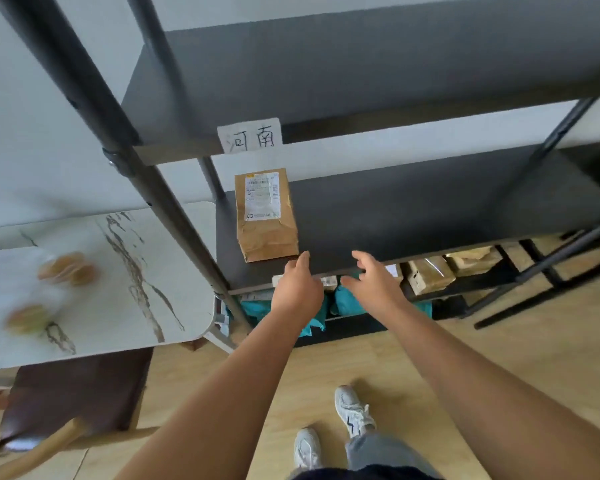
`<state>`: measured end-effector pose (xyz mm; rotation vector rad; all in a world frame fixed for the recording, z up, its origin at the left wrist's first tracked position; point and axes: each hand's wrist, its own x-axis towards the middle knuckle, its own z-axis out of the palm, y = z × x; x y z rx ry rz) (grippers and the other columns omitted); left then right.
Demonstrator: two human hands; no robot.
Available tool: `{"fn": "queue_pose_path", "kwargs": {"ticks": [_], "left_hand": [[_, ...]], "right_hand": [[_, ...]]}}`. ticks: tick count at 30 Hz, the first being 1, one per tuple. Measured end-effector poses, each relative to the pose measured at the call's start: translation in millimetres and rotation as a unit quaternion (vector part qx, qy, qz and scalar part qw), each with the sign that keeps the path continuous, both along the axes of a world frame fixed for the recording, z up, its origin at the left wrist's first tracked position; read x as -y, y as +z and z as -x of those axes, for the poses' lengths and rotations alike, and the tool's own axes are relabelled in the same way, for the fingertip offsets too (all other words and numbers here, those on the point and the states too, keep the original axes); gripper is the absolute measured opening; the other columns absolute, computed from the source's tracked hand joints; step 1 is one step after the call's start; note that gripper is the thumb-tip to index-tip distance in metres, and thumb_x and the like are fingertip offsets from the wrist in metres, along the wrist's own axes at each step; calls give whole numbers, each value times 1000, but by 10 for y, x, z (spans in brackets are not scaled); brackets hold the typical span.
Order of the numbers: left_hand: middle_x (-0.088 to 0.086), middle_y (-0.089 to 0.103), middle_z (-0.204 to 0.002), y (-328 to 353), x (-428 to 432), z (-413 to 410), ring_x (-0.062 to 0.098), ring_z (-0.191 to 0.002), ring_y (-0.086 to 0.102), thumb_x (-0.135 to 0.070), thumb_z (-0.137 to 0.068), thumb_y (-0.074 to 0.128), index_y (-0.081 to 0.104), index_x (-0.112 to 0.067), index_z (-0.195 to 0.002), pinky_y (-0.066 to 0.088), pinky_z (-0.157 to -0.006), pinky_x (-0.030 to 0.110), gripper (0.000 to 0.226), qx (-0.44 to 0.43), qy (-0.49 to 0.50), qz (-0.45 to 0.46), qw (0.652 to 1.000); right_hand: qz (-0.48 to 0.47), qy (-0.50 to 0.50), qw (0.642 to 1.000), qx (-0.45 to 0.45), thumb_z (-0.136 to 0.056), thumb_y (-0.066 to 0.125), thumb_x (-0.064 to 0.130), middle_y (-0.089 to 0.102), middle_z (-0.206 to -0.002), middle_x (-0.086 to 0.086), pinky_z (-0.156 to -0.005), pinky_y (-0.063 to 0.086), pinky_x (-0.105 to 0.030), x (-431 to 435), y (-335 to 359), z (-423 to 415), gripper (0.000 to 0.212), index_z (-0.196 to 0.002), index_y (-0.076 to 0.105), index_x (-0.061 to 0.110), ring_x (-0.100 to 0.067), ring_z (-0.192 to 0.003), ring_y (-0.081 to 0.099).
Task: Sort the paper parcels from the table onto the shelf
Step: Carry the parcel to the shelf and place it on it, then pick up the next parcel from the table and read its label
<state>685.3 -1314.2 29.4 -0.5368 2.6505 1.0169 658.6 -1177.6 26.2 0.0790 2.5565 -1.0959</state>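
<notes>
A brown paper parcel (pixel 266 220) with a white shipping label lies on the left end of the dark shelf board (pixel 413 216), under a handwritten paper tag (pixel 250 136). My left hand (pixel 297 285) hovers just below the parcel's near edge, fingers apart, holding nothing. To its right, my right hand (pixel 373 282) is also empty with fingers spread, at the shelf's front edge. On the marble-patterned table (pixel 125 282) to the left lie blurred white and brown parcels (pixel 35 289).
Black shelf uprights (pixel 160 202) stand between table and shelf. Lower boards hold brown parcels (pixel 430 271) and teal bags (pixel 347 303). A brown chair (pixel 73 400) sits under the table. My feet (pixel 352 410) stand on the wooden floor.
</notes>
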Motion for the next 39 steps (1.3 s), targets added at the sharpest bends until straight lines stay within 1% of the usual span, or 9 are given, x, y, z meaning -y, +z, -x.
{"fn": "queue_pose_path", "kwargs": {"ticks": [9,12,15,17,23,27,32,36,39], "left_hand": [[7,43,-153,37,-1567,219,29,-130,52,-18,-99,47,29,-22,-154,45,-102,40,58,-1,-195,19,981],[9,47,-150,68,-2227,336,29,-125,55,-20,-100,44,31,-22,-153,46,-96,39,54,-8,-242,20,970],[8,52,-143,80,-2943,468,18,-98,59,-19,-101,45,32,-24,-152,48,-76,30,53,-18,-262,2,965],[5,49,-146,69,-3438,560,13,-92,58,-22,-101,45,29,-28,-153,49,-71,28,55,-17,-260,-10,965],[4,47,-149,87,-4790,710,19,-120,57,-20,-101,49,30,-28,-153,47,-90,31,56,-5,-298,-65,952],[5,48,-147,114,-5461,891,17,-119,55,-19,-101,47,38,-23,-148,43,-91,30,48,-11,-313,-88,946],[4,46,-149,14,-6135,1350,19,-121,56,-17,-99,48,35,-23,-152,44,-85,28,55,-5,-328,-94,940],[2,47,-151,-93,-6707,1887,18,-122,56,-17,-98,49,35,-25,-151,47,-91,32,56,-6,-327,-99,940],[2,44,-152,-112,-7111,2332,7,-102,53,-17,-99,49,35,-25,-152,42,-74,22,55,-2,-315,-102,943]], "right_hand": [[-13,-195,981,19,-97,60,25,55,-141,-7,-63,43,-17,-1791,-100,-249,52,-146,44,23,-21,-122,58],[-6,-235,971,28,-97,58,23,53,-145,-6,-75,43,-23,-2454,-124,-227,52,-148,43,22,-22,-127,56],[-2,-253,967,19,-97,57,22,53,-146,-5,-85,44,-27,-3141,-105,-197,50,-145,48,22,-21,-128,54],[-7,-257,966,3,-97,58,19,54,-145,-5,-88,42,-25,-3621,-82,-193,47,-143,51,19,-20,-128,54],[9,-313,950,-17,-97,58,18,56,-136,-5,-75,42,-21,-4998,6,-165,43,-140,53,18,-13,-97,54],[19,-346,938,-22,-98,58,24,55,-140,1,-84,41,-24,-5637,28,-59,43,-141,53,24,-16,-120,56],[24,-356,934,-17,-98,56,28,51,-144,3,-86,41,-24,-6225,12,313,43,-141,51,26,-16,-124,54],[14,-364,931,-16,-99,56,29,49,-147,5,-87,41,-25,-6743,36,820,44,-142,49,28,-17,-130,52],[-3,-376,926,-14,-98,57,28,51,-147,4,-90,44,-28,-7121,103,1227,44,-141,50,28,-17,-132,51]]}}
